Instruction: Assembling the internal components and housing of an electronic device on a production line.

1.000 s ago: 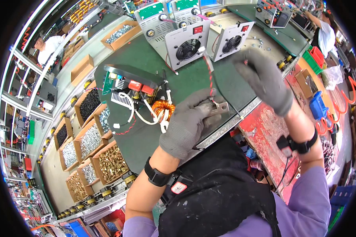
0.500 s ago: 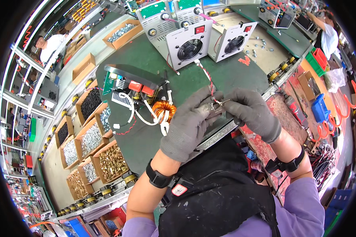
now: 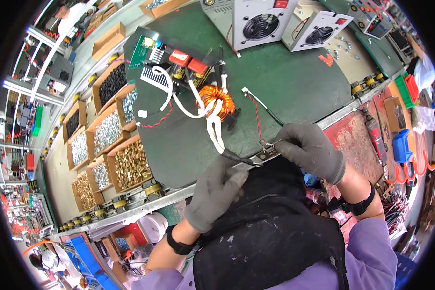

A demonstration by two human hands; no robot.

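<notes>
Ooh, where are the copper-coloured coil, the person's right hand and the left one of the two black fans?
Copper-coloured coil (image 3: 208,95): head view, on its windings.
Right hand (image 3: 310,149): head view, middle of the grey glove.
Left black fan (image 3: 261,26): head view, near its hub.

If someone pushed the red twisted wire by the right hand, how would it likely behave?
The twisted wire is thin, so it is probably light and floppy, likely to buckle under a push. Its gentle curve suggests slight springiness. The lower end seems to meet a metal piece at the right hand, so it would likely swing rather than slide freely.
</notes>
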